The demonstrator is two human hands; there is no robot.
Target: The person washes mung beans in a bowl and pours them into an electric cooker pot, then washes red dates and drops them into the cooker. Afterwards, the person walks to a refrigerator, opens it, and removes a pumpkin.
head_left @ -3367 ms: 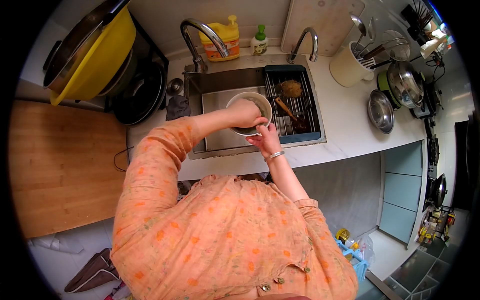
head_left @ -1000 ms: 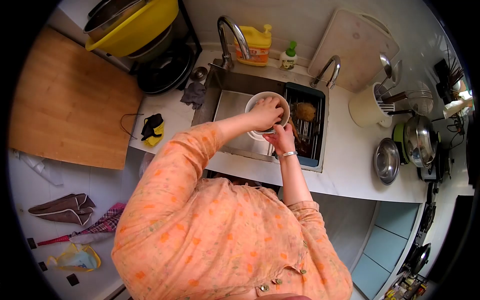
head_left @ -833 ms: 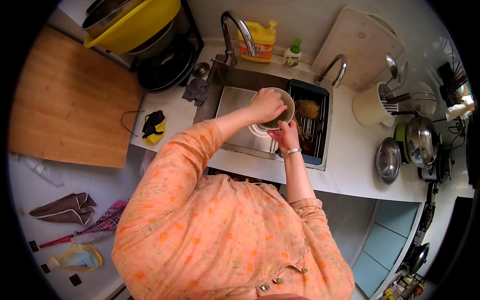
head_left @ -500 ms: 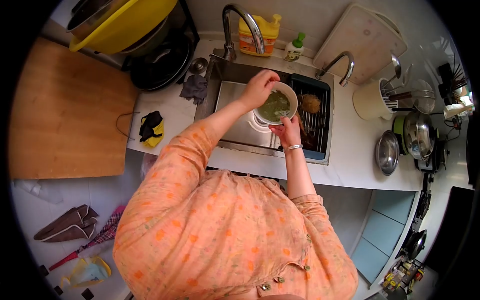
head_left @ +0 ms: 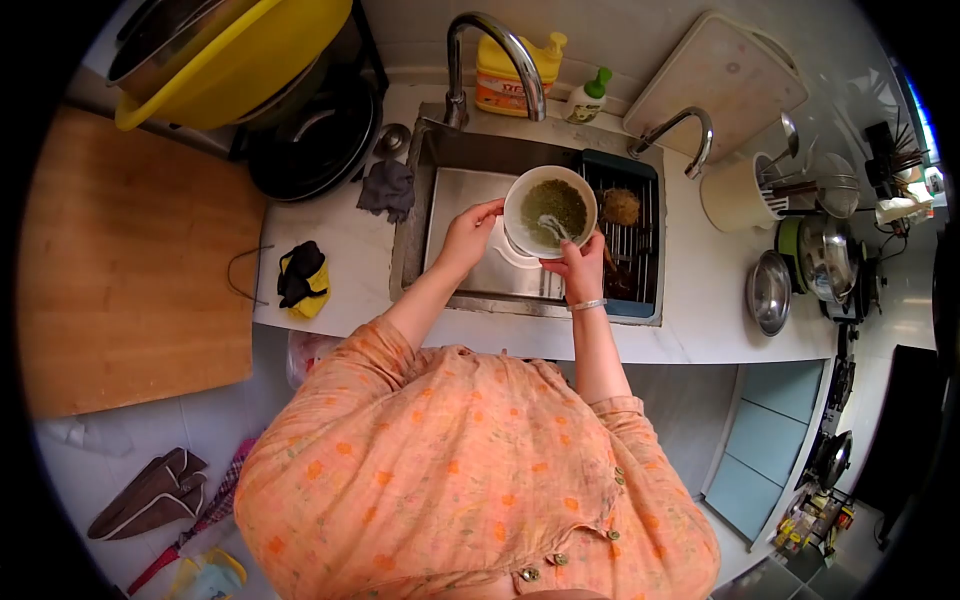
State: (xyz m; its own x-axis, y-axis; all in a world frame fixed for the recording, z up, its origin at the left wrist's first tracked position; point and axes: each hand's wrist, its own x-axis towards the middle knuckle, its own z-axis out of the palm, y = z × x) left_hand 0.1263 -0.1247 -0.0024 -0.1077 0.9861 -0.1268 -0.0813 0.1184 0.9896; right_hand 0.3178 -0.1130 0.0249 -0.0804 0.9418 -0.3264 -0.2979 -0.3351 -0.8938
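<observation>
A white bowl (head_left: 513, 222) is held over the sink (head_left: 455, 215), with small green grains, perhaps mung beans, in cloudy water inside it. My left hand (head_left: 468, 238) grips the bowl's left side, its fingers partly hidden behind the wall. At the lower right rim my right hand (head_left: 578, 268) is closed on the same bowl, thumb over the edge. Beneath the bowl, a round white piece (head_left: 512, 248) shows in the sink, mostly covered. Just right of my right hand is a dark drain rack (head_left: 645, 240) holding a round brown scrubber (head_left: 621, 206).
A tall faucet (head_left: 500, 35) arches over the sink's back edge; a smaller tap (head_left: 690, 135) stands to the right. Behind are a yellow jug (head_left: 508, 85) and a pump bottle (head_left: 587, 98). A grey cloth (head_left: 387, 187) lies left, a metal bowl (head_left: 769, 293) right.
My left hand has moved from the bowl's top rim down to its left side. The bowl now faces the camera more fully, and its contents look darker and more settled.
</observation>
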